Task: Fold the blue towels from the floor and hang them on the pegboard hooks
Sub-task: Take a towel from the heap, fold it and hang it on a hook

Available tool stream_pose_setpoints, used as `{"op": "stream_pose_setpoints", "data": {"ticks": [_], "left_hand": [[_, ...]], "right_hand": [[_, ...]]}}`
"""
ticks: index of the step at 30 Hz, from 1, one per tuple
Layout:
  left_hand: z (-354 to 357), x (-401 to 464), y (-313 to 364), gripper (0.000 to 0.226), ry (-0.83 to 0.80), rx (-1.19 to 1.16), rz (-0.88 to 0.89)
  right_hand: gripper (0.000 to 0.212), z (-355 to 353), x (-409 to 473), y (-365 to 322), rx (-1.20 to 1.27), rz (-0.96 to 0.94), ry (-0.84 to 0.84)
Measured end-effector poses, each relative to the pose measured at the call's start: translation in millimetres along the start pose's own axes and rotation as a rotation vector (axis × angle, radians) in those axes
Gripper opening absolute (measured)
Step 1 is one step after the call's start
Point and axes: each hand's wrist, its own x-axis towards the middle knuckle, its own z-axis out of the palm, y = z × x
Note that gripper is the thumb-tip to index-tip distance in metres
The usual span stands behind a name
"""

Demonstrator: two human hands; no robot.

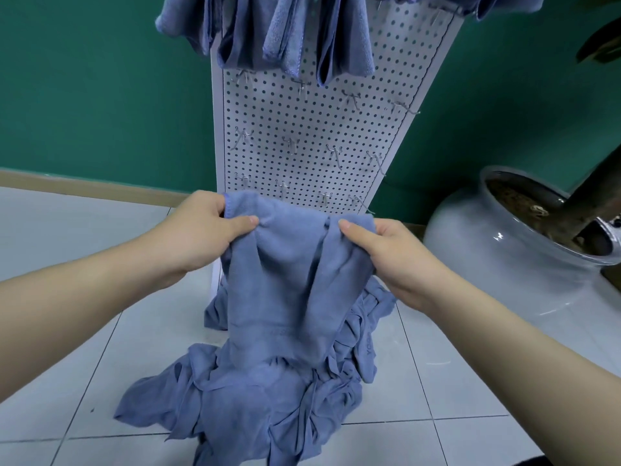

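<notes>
Directly ahead, seen from a camera worn on a person's head, two bare forearms reach forward and hold up a blue towel [295, 274] by its top edge. The left hand [201, 227] grips the towel's upper left corner, thumb curled over the front of the cloth and the other fingers tucked behind it. The right hand [386, 253] pinches the upper right part the same way, thumb on the front, the remaining fingers hidden behind the fabric. The top edge sags a little between the two hands, and the towel hangs down in soft folds.

Below it, a crumpled pile of blue towels [262, 398] lies on the pale tiled floor [84, 381]; the held towel's lower end reaches down to the pile.

Behind the hands stands a white pegboard [302, 129], full of small dark holes, with rows of bare metal hooks [336, 153] across its lower and middle part. At the top of the board, several folded blue towels [268, 31] hang side by side.

To the right, a large rounded grey pot [504, 257] sits on the floor with a dark trunk [591, 190] rising from its soil. A green wall [100, 95] runs behind everything.
</notes>
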Motion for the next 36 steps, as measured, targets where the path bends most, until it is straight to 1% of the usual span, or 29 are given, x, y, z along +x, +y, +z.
{"op": "stream_pose_setpoints", "data": {"ticks": [1,3,5,7,11,13,17,22,24,27,31,34,36], "left_hand": [[-4.6,3.8,-2.2,0.019,0.012,-0.004,-0.016],[-15.1,11.1,-7.0,0.028,0.039,-0.024,-0.053],[-24.2,16.8,-9.9,0.032,0.08,-0.068,-0.088],[-31.0,19.7,-9.9,0.025,0.087,-0.133,-0.103],[-35.9,24.4,-6.9,0.019,0.085,-0.259,-0.102],[-35.8,26.0,-5.3,0.017,0.096,-0.309,-0.093],[-35.0,29.2,-7.2,0.026,0.06,-0.413,-0.1],[-32.4,28.3,-3.4,0.04,-0.053,-0.574,-0.141],[-29.9,28.2,-3.1,0.04,-0.064,-0.588,-0.157],[-25.6,26.8,-5.3,0.043,-0.07,-0.614,-0.193],[-20.5,23.1,-5.0,0.023,-0.06,-0.493,-0.215],[-19.7,20.8,-7.3,0.023,-0.092,-0.402,-0.213],[-19.6,19.5,-8.1,0.02,-0.084,-0.403,-0.225]], "right_hand": [[0.034,-5.1,2.5,0.0,0.014,0.01,0.035],[0.032,-17.4,7.9,-0.7,0.061,0.042,0.099],[0.027,-30.8,11.9,-2.2,0.122,0.079,0.129],[0.025,-41.6,15.1,-3.3,0.17,0.106,0.137],[0.038,-52.7,20.9,-3.7,0.287,0.149,0.166],[0.038,-54.9,22.6,-4.7,0.31,0.166,0.171],[0.028,-56.3,22.4,-8.6,0.351,0.2,0.188],[0.032,-57.9,22.4,-8.2,0.343,0.213,0.198],[0.03,-56.9,22.7,-7.8,0.337,0.215,0.187],[0.034,-54.6,23.7,-7.9,0.345,0.221,0.168],[0.036,-54.1,24.5,-8.7,0.375,0.238,0.19],[0.03,-56.2,24.0,-8.4,0.348,0.259,0.18],[0.028,-58.4,23.4,-7.7,0.314,0.273,0.176]]}}
